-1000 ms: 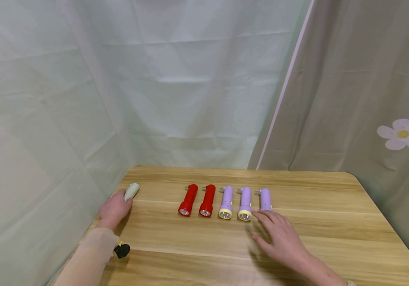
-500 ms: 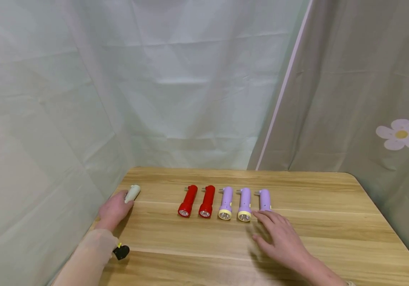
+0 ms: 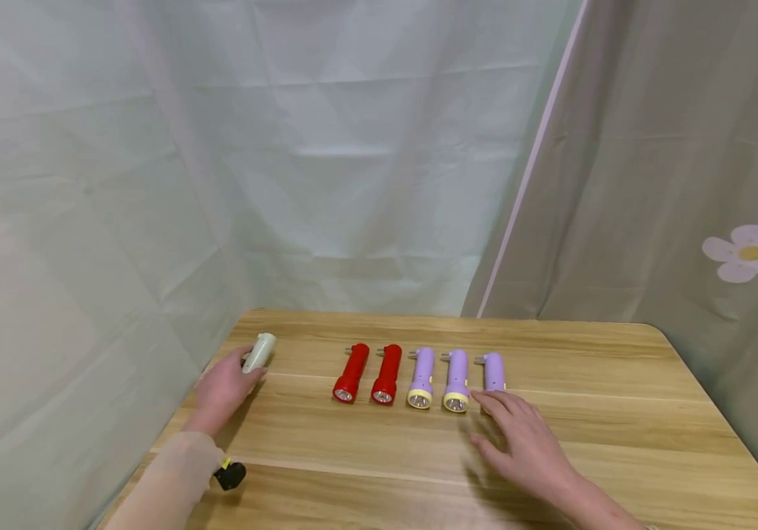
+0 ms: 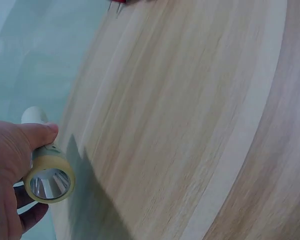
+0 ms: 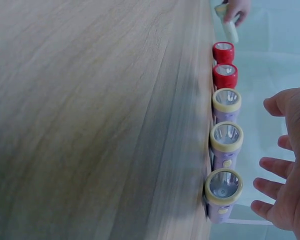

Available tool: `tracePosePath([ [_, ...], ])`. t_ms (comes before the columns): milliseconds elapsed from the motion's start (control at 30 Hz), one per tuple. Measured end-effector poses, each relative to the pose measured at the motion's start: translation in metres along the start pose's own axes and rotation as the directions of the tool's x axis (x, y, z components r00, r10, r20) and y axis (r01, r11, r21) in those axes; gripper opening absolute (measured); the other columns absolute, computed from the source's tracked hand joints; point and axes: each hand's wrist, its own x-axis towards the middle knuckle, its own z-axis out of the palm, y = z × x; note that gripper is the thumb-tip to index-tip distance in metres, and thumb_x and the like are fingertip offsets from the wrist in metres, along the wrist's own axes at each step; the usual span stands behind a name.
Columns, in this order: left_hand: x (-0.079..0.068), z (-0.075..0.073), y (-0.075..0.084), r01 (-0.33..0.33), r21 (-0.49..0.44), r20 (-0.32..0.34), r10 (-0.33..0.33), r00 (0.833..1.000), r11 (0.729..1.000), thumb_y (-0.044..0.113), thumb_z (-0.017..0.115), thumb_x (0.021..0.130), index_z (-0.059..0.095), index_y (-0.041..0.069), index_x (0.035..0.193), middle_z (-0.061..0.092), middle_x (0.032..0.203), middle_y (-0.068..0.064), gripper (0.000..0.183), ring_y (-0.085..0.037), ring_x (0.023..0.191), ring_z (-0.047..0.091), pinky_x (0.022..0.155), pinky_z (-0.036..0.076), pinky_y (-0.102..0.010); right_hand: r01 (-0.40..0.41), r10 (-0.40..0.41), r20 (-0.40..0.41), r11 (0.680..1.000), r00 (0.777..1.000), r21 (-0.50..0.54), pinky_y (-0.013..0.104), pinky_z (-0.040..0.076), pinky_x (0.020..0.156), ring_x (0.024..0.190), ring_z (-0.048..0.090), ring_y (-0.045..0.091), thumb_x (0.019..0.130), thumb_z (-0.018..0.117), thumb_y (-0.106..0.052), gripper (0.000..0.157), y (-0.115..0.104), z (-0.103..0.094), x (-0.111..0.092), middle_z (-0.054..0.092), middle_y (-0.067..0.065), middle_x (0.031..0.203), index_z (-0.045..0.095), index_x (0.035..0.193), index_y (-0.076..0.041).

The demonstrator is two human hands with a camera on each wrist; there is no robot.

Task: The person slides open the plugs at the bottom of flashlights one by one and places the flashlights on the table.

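Observation:
At the table's left side, my left hand (image 3: 223,386) grips a pale green flashlight (image 3: 260,353). Its yellow rim and reflector (image 4: 50,185) face the camera in the left wrist view, with the thumb across the barrel and fingers curled beneath. In the right wrist view this flashlight shows raised off the tabletop. My right hand (image 3: 525,449) is held with fingers spread and relaxed, gripping nothing. It hovers by the rightmost purple flashlight (image 3: 494,372), hiding that one's head in the head view; the right wrist view shows its yellow-rimmed lens (image 5: 224,185).
Left of that flashlight, a row continues with two purple flashlights (image 3: 457,375) and two red flashlights (image 3: 388,372), plug prongs pointing left. All lie on the wooden table (image 3: 326,456). Pale curtains (image 3: 352,184) hang behind the table and along its left side.
My left hand has moved slightly right, carrying the pale green flashlight up off the table. My right hand and the row of flashlights have stayed in place.

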Motion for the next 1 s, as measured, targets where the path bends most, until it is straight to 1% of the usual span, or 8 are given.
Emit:
tracePosePath([
  [167, -0.004, 0.001, 0.012, -0.046, -0.024, -0.022, 0.046, 0.999, 0.999, 0.037, 0.067, 0.097, 0.045, 0.006, 0.152, 0.059, 0.138, -0.024, 0.066, -0.043, 0.112, 0.062, 0.082, 0.049, -0.059, 0.002, -0.002, -0.010, 1.000, 1.000, 0.009, 0.061, 0.041, 0.103, 0.127, 0.054, 0.036, 0.085, 0.081, -0.032, 0.068, 0.000, -0.001, 0.001, 0.059, 0.010, 0.140, 0.056, 0.145, -0.013],
  [300, -0.008, 0.002, 0.026, -0.074, -0.034, -0.038, 0.073, 0.997, 0.997, 0.036, 0.064, 0.099, 0.041, 0.008, 0.155, 0.055, 0.143, -0.025, 0.066, -0.047, 0.116, 0.060, 0.084, 0.049, -0.062, 0.001, -0.001, -0.016, 1.000, 1.000, 0.009, 0.062, 0.041, 0.103, 0.127, 0.055, 0.037, 0.084, 0.082, -0.032, 0.068, 0.001, -0.002, 0.001, 0.059, 0.010, 0.140, 0.057, 0.145, -0.013],
  [467, -0.012, 0.004, 0.044, -0.133, -0.080, -0.066, 0.127, 0.990, 0.988, 0.031, 0.063, 0.101, 0.040, 0.007, 0.155, 0.053, 0.145, -0.026, 0.064, -0.048, 0.122, 0.057, 0.090, 0.047, -0.064, 0.006, -0.006, -0.020, 1.000, 1.000, 0.008, 0.061, 0.041, 0.103, 0.126, 0.055, 0.037, 0.084, 0.082, -0.032, 0.068, 0.001, -0.002, 0.002, 0.059, 0.011, 0.140, 0.057, 0.144, -0.012],
  [600, -0.017, 0.006, 0.058, -0.196, -0.128, -0.115, 0.182, 0.977, 0.972, 0.024, 0.066, 0.100, 0.043, 0.005, 0.152, 0.056, 0.141, -0.026, 0.061, -0.047, 0.120, 0.059, 0.091, 0.047, -0.063, 0.007, -0.007, -0.024, 1.000, 1.000, 0.012, 0.060, 0.042, 0.102, 0.126, 0.055, 0.036, 0.084, 0.082, -0.032, 0.067, 0.000, -0.002, 0.003, 0.059, 0.010, 0.139, 0.057, 0.144, -0.012],
  [800, -0.026, 0.008, 0.081, -0.274, -0.153, -0.173, 0.248, 0.953, 0.949, 0.023, 0.070, 0.098, 0.048, 0.011, 0.150, 0.060, 0.138, -0.021, 0.058, -0.041, 0.115, 0.063, 0.086, 0.050, -0.061, 0.003, -0.002, -0.032, 1.000, 0.999, 0.025, 0.060, 0.041, 0.104, 0.127, 0.054, 0.035, 0.084, 0.083, -0.030, 0.068, 0.000, -0.002, 0.004, 0.058, 0.010, 0.141, 0.056, 0.144, -0.013],
  [867, -0.029, 0.008, 0.089, -0.304, -0.142, -0.193, 0.275, 0.942, 0.942, 0.023, 0.071, 0.097, 0.050, 0.012, 0.149, 0.061, 0.137, -0.019, 0.057, -0.039, 0.113, 0.064, 0.084, 0.051, -0.060, 0.003, -0.002, -0.038, 1.000, 0.999, 0.029, 0.060, 0.040, 0.104, 0.128, 0.054, 0.035, 0.084, 0.083, -0.030, 0.069, 0.000, -0.002, 0.005, 0.058, 0.010, 0.141, 0.056, 0.144, -0.013],
  [1000, -0.036, 0.010, 0.106, -0.365, -0.107, -0.244, 0.332, 0.911, 0.925, 0.021, 0.076, 0.093, 0.055, 0.014, 0.145, 0.065, 0.133, -0.015, 0.056, -0.036, 0.108, 0.066, 0.081, 0.053, -0.058, 0.007, -0.004, -0.051, 0.999, 0.999, 0.040, 0.060, 0.040, 0.104, 0.127, 0.054, 0.035, 0.084, 0.083, -0.030, 0.068, -0.001, -0.003, 0.007, 0.058, 0.010, 0.141, 0.056, 0.144, -0.013],
])
